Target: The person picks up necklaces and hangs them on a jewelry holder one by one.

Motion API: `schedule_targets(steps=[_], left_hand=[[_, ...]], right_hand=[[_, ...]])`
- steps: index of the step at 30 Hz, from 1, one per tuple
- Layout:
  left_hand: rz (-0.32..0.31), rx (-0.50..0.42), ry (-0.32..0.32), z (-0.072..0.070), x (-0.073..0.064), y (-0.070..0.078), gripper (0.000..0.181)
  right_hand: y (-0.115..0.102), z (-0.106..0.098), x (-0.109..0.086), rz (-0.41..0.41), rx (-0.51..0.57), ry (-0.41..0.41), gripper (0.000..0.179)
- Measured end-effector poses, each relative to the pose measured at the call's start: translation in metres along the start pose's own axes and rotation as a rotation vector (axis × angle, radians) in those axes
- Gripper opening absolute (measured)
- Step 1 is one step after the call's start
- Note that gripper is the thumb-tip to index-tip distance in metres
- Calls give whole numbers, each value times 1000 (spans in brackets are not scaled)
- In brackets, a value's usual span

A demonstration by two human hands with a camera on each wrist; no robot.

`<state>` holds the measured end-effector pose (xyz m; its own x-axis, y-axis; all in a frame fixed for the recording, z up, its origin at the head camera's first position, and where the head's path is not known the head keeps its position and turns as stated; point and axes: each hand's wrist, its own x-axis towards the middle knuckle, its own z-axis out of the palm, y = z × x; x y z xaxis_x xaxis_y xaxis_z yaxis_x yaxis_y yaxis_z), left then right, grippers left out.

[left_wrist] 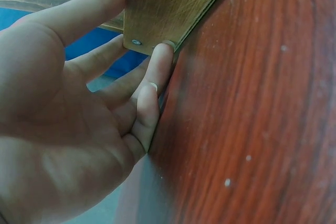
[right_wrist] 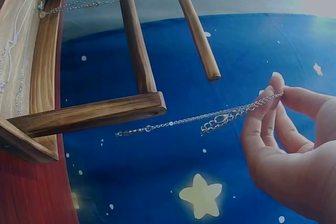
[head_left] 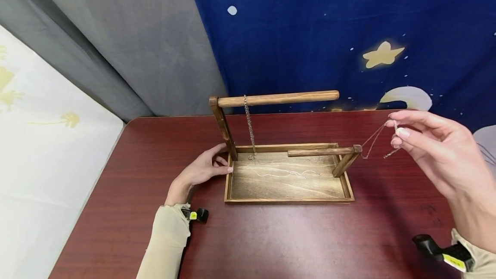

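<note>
**Fine chain in the right hand, left hand on the stand**

So in the head view, the right hand (head_left: 441, 154) comes up from the lower right corner, raised over the right side, fingers pointing toward the upper left. Thumb and fingertips are pinching a thin silvery chain (right_wrist: 231, 112), and the other fingers are loosely bent. The chain sits right of centre in that view, between the hand and the shorter post of the wooden stand (head_left: 289, 200). Its far end gets really close to that post; can't tell if they touch. From the right wrist you can see it sloping down to the left, with a clasp partway along.

The left hand (head_left: 203, 166) is a lower, braced pose: forearm angled up from the bottom edge, left of centre, hand at the stand's left end. Thumb's on the rim, fingers bent against the end, basically gripping it. The left wrist view has fingertips at the panel's lower edge, close to the table (head_left: 290, 240).

Middle of the frame: another chain (head_left: 249, 126) hangs from the left part of the long upper bar (head_left: 286, 98), and more thin silvery strands lie in the tray below. A blue curtain (head_left: 290, 33) fills the upper right.
</note>
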<state>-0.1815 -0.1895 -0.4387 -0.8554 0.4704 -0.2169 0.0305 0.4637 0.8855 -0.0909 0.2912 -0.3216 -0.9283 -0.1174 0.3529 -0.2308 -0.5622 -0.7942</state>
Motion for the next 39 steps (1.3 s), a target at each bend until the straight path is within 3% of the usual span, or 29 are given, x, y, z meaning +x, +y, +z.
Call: schedule_targets(steps=[6, 9, 24, 27, 39], left_hand=[[10, -3, 0, -1, -1, -2, 81], [10, 3, 3, -1, 0, -3, 81], [8, 31, 1, -1, -1, 0, 80], [19, 34, 0, -1, -1, -1, 79], [20, 18, -7, -1, -1, -1, 78]], right_hand=[[-1, 5, 8, 15, -87, 28, 38], [-1, 5, 12, 37, -28, 5, 40], [2, 18, 33, 36, -13, -73, 43], [3, 19, 35, 46, 29, -84, 44], [0, 24, 46, 78, -35, -68, 42]])
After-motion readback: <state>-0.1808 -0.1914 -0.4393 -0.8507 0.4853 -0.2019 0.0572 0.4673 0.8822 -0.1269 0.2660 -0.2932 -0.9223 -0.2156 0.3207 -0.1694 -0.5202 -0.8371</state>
